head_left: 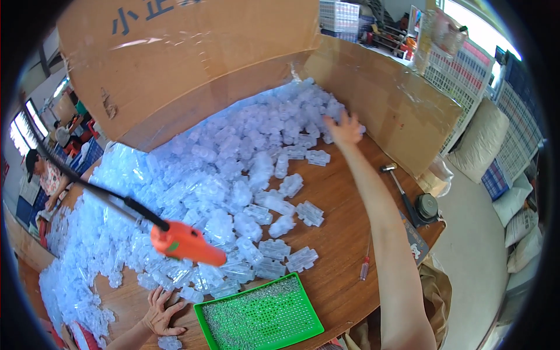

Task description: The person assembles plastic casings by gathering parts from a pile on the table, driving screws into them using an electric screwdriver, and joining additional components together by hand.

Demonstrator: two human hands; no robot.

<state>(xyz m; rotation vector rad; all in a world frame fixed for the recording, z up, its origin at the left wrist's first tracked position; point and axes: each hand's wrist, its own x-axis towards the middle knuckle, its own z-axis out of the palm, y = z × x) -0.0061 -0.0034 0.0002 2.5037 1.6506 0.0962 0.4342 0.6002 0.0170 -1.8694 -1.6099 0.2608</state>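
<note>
The left hand (pixel 158 315) rests flat on the wooden worktop (pixel 338 274), fingers spread and grasping nothing, just beside a green tray (pixel 262 321) (full of small metal pins). Farther off, the right hand (pixel 344 129) reaches into the heap of clear plastic parts (pixel 233 169), fingers splayed, touching them.

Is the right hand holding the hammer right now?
No. The right hand is stretched out at the pile of clear plastic parts, while the hammer lies untouched on the table.

Plastic parts (pixel 233 175) heap on the table (pixel 338 274), behind the tray (pixel 262 318), before the cardboard wall (pixel 192 64).
</note>
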